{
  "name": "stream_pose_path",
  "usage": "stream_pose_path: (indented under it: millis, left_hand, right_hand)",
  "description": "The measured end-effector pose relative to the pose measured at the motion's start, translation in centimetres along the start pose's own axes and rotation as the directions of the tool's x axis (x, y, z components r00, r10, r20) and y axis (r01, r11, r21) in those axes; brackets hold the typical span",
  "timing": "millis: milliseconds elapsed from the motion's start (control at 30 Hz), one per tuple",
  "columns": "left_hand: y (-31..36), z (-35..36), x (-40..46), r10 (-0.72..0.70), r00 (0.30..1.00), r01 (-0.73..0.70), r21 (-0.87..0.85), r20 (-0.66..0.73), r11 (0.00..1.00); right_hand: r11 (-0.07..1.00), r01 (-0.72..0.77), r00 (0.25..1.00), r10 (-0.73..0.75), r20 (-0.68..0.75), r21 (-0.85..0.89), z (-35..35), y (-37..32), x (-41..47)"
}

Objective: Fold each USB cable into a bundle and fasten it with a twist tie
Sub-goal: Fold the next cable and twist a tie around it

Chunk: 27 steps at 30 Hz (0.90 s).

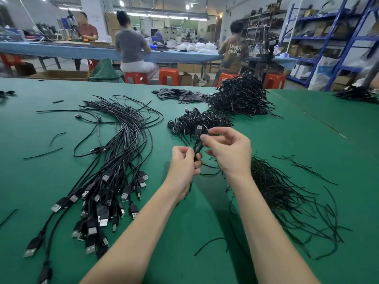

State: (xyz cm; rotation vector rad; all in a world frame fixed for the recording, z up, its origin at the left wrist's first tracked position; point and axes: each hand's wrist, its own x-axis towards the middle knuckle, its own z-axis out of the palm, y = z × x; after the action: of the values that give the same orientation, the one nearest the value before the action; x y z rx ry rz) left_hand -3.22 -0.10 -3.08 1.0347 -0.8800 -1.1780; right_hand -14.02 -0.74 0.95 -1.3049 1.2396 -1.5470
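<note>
My left hand [184,162] grips a folded black USB cable bundle [197,140] upright above the green table [51,181], its plug end pointing up. My right hand [227,149] sits just right of the bundle, thumb and forefinger pinching at its upper part near the plug; whether a twist tie is between those fingers is too small to tell. A fan of loose, unfolded USB cables [114,171] lies to the left with plugs toward me. Loose black twist ties [287,193] are heaped to the right.
A small pile of tied cable bundles [196,121] lies just beyond my hands, with a bigger heap [240,97] behind it and flat black strips [180,95] beside it. Stray ties are scattered on the table. Several people sit at a blue bench in the back.
</note>
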Motion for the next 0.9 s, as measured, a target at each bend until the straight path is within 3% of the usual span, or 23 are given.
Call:
stream_pose_path:
  millis: [167, 333, 433, 500, 567, 700, 900]
  left_hand:
    - [0.0, -0.8, 0.1, 0.078, 0.997, -0.079, 0.159, 0.011, 0.984]
    - [0.3, -1.1, -0.1, 0.13, 0.99, -0.139, 0.337, 0.05, 0.931]
    - [0.1, -1.3, 0.1, 0.162, 0.986, -0.168, 0.354, 0.046, 0.92]
    - [0.2, -1.4, 0.4, 0.155, 0.988, -0.152, 0.294, 0.013, 0.944]
    - [0.7, -1.4, 0.7, 0.11, 0.994, -0.106, 0.127, -0.025, 0.986]
    - [1.7, -1.3, 0.9, 0.03, 0.999, -0.034, -0.134, -0.026, 0.99]
    - [2.4, -1.2, 0.5, -0.041, 0.997, 0.055, -0.254, 0.059, 0.966]
  right_hand:
    - [0.992, 0.004, 0.996, -0.015, -0.087, -0.123, 1.1, 1.0, -0.5]
    - [0.995, -0.08, 0.987, 0.071, -0.143, -0.053, 1.3, 1.1, -0.6]
    - [0.993, -0.1, 0.989, 0.094, -0.114, -0.055, 1.2, 1.2, -0.5]
    - [0.99, -0.144, 0.989, 0.143, -0.043, -0.01, 1.1, 1.2, -0.5]
    - [0.961, -0.246, 0.969, 0.239, 0.067, 0.13, 1.1, 1.2, -0.6]
    - [0.806, -0.474, 0.879, 0.408, 0.246, 0.356, 1.0, 1.0, -0.9]
    - [0.682, -0.637, 0.77, 0.536, 0.347, 0.358, 0.1, 1.3, -0.3]
